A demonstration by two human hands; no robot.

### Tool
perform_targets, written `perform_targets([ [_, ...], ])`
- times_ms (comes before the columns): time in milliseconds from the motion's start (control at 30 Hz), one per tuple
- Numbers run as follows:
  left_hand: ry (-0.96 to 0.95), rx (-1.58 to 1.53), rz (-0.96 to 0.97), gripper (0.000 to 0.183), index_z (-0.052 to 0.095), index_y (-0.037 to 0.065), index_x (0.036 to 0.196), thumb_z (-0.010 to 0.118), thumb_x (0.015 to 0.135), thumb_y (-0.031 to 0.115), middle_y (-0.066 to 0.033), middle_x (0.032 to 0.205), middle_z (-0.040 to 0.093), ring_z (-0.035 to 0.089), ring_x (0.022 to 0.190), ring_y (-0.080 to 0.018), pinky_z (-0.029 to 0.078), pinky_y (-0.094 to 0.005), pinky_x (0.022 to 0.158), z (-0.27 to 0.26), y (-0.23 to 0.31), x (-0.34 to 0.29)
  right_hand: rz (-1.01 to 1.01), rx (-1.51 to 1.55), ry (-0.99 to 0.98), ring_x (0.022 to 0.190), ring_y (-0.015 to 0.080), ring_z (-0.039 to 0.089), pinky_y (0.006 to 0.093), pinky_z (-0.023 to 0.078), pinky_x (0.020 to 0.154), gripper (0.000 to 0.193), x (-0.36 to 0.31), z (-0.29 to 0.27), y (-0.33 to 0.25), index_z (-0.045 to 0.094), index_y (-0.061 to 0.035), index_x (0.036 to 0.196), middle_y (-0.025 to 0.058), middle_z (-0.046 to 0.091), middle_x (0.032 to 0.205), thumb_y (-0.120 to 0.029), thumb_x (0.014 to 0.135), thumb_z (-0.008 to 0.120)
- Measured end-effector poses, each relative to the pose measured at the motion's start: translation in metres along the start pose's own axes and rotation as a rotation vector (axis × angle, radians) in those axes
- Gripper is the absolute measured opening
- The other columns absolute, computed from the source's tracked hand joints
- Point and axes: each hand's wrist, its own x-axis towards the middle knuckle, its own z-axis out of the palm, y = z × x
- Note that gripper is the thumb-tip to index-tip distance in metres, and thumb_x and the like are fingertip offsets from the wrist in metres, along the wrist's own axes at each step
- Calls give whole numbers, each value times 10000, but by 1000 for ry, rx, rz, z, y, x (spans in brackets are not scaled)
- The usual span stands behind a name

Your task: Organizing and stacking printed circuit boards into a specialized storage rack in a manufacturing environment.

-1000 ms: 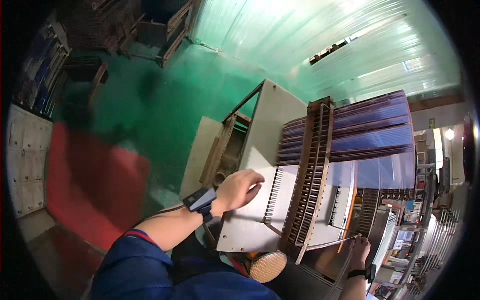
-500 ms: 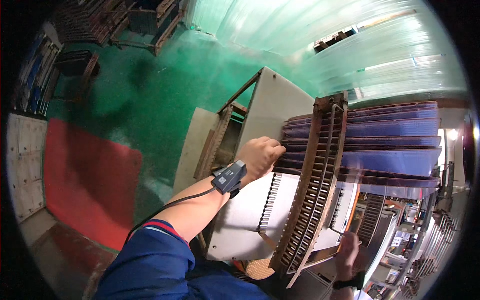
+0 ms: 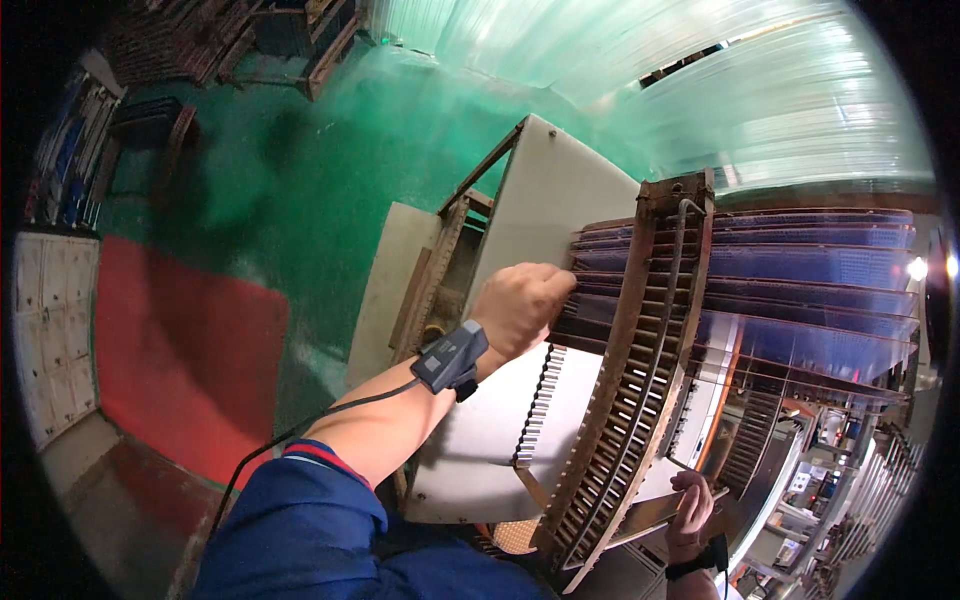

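Thin blue boards (image 3: 800, 265) lie one above another through a brown slotted rack (image 3: 625, 390), sticking out past both its sides. My left hand (image 3: 525, 305) is closed at their left ends, its fingertips pinching the edge of one board; the exact grip is partly hidden behind the knuckles. Lower right, beside the rack's near end, my right hand (image 3: 688, 510) is raised with its fingers loosely bent and apart, holding nothing. A pale flat panel (image 3: 560, 200) stands behind my left hand, and a toothed strip (image 3: 540, 405) runs below it.
A second slotted strip (image 3: 750, 435) stands right of the rack. Translucent plastic curtains (image 3: 760, 100) hang at the back. A red mat (image 3: 190, 360) lies on the green floor (image 3: 290, 180) to the left, next to pale lockers (image 3: 55, 330). Shelving (image 3: 830, 480) stands far right.
My view has shifted slightly, so the boards and rack appear farther right. My left hand stays at the board ends. My right hand has turned, and its fingers now show apart.
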Motion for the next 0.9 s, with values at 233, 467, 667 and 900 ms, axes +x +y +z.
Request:
perform_targets([
  [233,-124,-40,77,145,672,99,999,688,860,138,-59,982,705,674,951,-264,519,-405,845,-25,16,-40,10,25,26,783,233,642,351,500,748,529,-3,0,7,654,27,946,128,672,831,-403,1052,367],
  [467,-239,144,104,97,703,115,933,649,854,132,-47,1042,724,664,1052,-227,481,-397,955,-17,17,-43,-22,-14,42,772,263,652,368,507,738,483,-3,1,6,660,33,955,145,680,835,-343,1050,373],
  [667,-188,32,143,114,703,114,934,664,828,128,-44,1050,730,665,1046,-245,478,-410,947,-16,12,-38,-55,-24,77,767,286,669,376,517,738,424,0,5,-2,666,39,956,157,688,829,-270,1042,389],
  [900,-69,213,132,52,724,152,889,713,838,158,0,990,730,654,1022,-228,460,-389,955,-6,12,-34,-49,-31,79,783,264,669,363,522,744,408,-2,0,4,674,26,978,151,691,853,-259,1042,389],
])
